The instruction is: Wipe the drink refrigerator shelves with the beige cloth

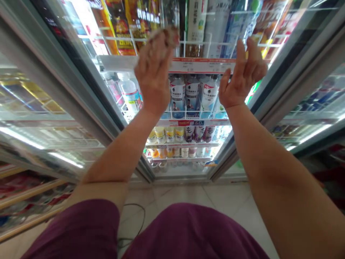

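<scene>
- Both hands are raised to the cooler's upper shelf rail, whose long axis runs left to right just beyond the fingers.
- Left hand is closed round a blurred crumpled wad, held just above the rail's left part.
- Right hand is empty, with fingers loosely spread near the rail's right part.
- Bottles stand on the shelf below, between the two hands.

A shop was shown — a drinks aisle lined with glass-doored coolers. Just behind the fingers of the left hand a price strip was fixed to a shelf edge; below the fingers, rows of labelled bottles and small cups were stocked on wire racks.
</scene>
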The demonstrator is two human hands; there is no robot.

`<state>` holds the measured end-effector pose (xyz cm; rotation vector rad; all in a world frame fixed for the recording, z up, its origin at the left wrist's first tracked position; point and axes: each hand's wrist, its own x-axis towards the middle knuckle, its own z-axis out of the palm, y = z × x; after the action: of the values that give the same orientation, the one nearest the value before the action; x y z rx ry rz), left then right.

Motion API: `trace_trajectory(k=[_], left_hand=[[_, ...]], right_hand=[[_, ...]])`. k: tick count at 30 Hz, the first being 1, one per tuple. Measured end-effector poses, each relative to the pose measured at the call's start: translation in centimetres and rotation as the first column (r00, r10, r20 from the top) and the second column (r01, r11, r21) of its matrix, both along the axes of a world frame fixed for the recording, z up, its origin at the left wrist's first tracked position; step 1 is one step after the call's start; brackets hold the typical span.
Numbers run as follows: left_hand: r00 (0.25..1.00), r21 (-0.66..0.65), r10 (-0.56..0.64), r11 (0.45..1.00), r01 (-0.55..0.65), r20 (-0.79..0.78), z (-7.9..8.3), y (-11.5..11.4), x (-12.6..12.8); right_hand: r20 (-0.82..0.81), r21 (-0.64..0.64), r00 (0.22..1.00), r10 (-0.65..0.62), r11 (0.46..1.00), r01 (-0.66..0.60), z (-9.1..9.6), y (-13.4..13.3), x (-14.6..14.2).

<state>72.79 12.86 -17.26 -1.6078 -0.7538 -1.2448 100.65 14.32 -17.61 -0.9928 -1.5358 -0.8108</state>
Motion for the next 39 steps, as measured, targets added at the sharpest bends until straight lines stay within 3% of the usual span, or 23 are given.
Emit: trace_trajectory(k=[2,4,7,10,13,16,17,19,21,23,26,29,31,35,37,39], left_hand=[[0.989,-0.171,-0.040,0.985,0.015,-0.144,-2.7,-1.1,1.5],[0.958,-0.305,-0.092,0.952,0.005,-0.271,-3.5,-1.7,2.0],[0.984,-0.326,-0.076,0.945,0.021,-0.159,-0.9,-1.3,1.0],[0.999,-0.189,-0.010,0.982,0.019,0.048,1.2,-0.6,0.4],[0.997,-0.148,0.064,0.987,-0.057,0.040,-0.7,-0.9,2.0],[0.970,-0.326,-0.030,0.944,-0.052,-0.240,-2.8,-1.2,3.6],[0.956,-0.361,-0.068,0.932,-0.042,-0.285,-2.6,-1.0,3.6],[0.970,-0.316,-0.053,0.948,-0.025,-0.237,-0.5,-0.1,3.0],[0.998,-0.137,0.024,0.990,-0.032,-0.065,2.4,1.0,2.2],[0.998,0.006,0.026,1.000,-0.026,0.064,4.3,1.3,2.2],[0.999,-0.036,0.027,0.999,-0.026,0.038,3.6,0.2,4.1],[0.974,-0.204,-0.032,0.979,-0.015,-0.225,2.8,-0.8,5.9],[0.957,-0.174,-0.016,0.984,-0.036,-0.291,4.9,-0.4,5.6],[0.985,0.099,0.152,0.985,-0.144,-0.078,11.0,1.9,3.8],[0.988,0.107,0.139,0.986,-0.131,-0.065,11.1,2.2,3.8],[0.984,0.021,0.070,0.997,-0.068,-0.166,8.9,1.4,4.8]], right_hand=[[0.005,-0.005,1.000,-0.005,1.000,0.005,0.0,0.0,0.0],[0.003,-0.006,1.000,-0.009,1.000,0.009,0.0,0.1,0.0],[0.002,-0.014,1.000,-0.003,1.000,0.003,0.0,0.4,0.1],[-0.015,0.006,1.000,0.012,1.000,-0.012,0.0,1.0,0.2],[-0.013,0.077,0.999,0.043,0.996,-0.042,-0.1,1.6,0.3],[0.015,0.115,0.999,0.042,0.992,-0.043,-0.2,1.9,0.3],[0.013,0.104,0.999,0.037,0.994,-0.038,-0.3,1.9,0.2],[0.002,0.070,0.999,0.036,0.997,-0.036,-0.3,1.7,0.1],[-0.013,0.052,0.999,0.050,0.997,-0.049,-0.2,1.5,-0.1],[-0.018,0.046,0.997,0.071,0.996,-0.070,-0.1,1.3,-0.2],[-0.016,0.060,0.997,0.076,0.995,-0.075,0.0,1.1,-0.5],[-0.017,0.101,0.999,0.040,0.994,-0.039,0.0,1.0,-0.7],[-0.016,0.103,1.000,0.016,0.995,-0.014,0.1,0.7,-0.8],[-0.002,0.075,1.000,-0.008,0.997,0.008,0.2,0.3,-0.9],[-0.001,0.085,1.000,-0.015,0.996,0.015,0.2,0.3,-0.8],[-0.004,0.091,1.000,-0.021,0.996,0.022,0.2,0.4,-0.8]])
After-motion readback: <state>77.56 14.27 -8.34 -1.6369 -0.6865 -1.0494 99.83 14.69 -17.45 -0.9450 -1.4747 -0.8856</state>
